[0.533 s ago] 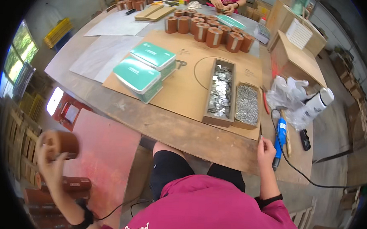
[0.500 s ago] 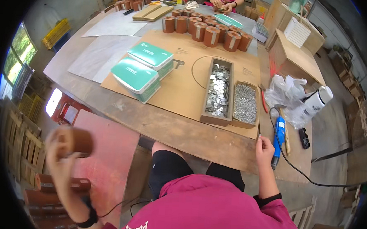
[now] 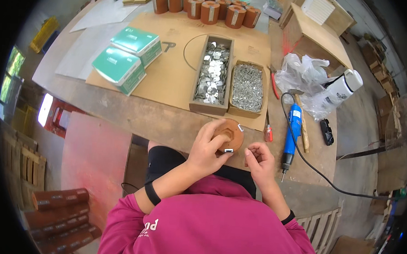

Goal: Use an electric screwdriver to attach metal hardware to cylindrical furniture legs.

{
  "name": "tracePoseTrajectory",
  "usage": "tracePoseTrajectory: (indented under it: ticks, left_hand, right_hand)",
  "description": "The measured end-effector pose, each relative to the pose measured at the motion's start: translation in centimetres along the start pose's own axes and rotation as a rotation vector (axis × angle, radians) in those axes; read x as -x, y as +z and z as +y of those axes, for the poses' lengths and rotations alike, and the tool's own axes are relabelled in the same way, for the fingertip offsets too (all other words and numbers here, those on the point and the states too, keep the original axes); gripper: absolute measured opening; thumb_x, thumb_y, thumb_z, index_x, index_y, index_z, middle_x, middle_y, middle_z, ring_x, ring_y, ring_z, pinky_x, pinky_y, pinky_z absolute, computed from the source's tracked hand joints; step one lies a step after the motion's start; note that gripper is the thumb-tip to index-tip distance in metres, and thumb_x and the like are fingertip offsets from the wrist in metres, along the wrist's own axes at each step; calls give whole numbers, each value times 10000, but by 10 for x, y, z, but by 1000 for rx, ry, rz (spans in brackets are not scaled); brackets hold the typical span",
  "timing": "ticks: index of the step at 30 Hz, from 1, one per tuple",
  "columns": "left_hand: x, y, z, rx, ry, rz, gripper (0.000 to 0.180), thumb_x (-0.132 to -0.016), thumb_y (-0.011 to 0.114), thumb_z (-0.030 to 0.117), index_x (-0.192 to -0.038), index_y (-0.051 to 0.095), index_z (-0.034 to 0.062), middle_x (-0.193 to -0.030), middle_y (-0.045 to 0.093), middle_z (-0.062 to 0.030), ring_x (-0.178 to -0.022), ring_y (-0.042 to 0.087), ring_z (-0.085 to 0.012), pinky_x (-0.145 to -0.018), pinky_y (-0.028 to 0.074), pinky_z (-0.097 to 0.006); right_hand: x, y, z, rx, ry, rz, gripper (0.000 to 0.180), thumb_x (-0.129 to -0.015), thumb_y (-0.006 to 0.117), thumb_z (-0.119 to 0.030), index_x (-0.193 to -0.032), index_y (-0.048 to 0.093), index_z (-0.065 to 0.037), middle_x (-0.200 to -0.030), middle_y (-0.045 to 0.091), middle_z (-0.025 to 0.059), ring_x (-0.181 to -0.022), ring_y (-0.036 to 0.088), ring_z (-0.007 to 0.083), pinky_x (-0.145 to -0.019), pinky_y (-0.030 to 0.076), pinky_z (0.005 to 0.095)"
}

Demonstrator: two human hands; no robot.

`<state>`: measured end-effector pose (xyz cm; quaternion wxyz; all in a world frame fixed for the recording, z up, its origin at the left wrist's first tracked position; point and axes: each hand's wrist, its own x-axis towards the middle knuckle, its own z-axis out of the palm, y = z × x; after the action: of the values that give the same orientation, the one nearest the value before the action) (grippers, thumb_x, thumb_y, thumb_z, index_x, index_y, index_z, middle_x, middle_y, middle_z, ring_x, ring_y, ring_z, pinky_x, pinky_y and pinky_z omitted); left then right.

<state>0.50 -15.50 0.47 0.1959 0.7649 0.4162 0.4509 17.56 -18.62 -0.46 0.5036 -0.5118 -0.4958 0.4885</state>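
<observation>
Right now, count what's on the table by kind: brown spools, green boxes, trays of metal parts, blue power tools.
Brown spools: 8, counting the one under the left hand
Green boxes: 2
Trays of metal parts: 2
Blue power tool: 1
Total: 13

Head-worn fisheye, steeply down over workbench (image 3: 135, 119)

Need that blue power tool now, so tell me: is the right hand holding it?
No, the right hand is curled beside the brown round piece while the blue power tool lies untouched on the table.
</observation>
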Motion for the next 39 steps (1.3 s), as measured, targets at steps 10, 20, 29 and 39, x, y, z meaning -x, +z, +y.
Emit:
tracePoseTrajectory:
  ticks: [10,20,29,39]
  left_hand:
    - [27,24,-13,153,-249,128,851,-515,758,60,-1223,289,8,-1186,357,-220,-1097,390,-369,-889,369,-383]
    - [30,22,-15,162,-263,98,810,-538,733,62,-1220,301,-5,-1161,391,-208,-1075,418,-355,-887,373,-371]
    - [30,21,-16,183,-262,80,808,-553,731,69,-1228,293,1,-1167,382,-207,-1075,415,-358,-889,371,-373]
    - [30,22,-18,175,-268,92,816,-565,758,129,-1230,299,14,-1183,390,-179,-1089,422,-320,-896,366,-363]
  right_hand:
    - [-8,19,1,-69,94,4,287,-744,651,-106,-822,378,-65,-680,441,-1,-535,443,41,-389,371,162]
    - [-9,27,-1,-214,223,-25,348,-711,683,-94,-775,341,-82,-678,456,9,-544,483,60,-386,380,174]
    - [-8,23,0,-360,284,-31,249,-757,608,-56,-803,364,-81,-700,469,20,-590,505,83,-470,456,226]
    - [-9,16,-11,-459,363,-85,217,-804,576,-164,-814,381,-70,-687,467,14,-571,474,65,-460,453,220]
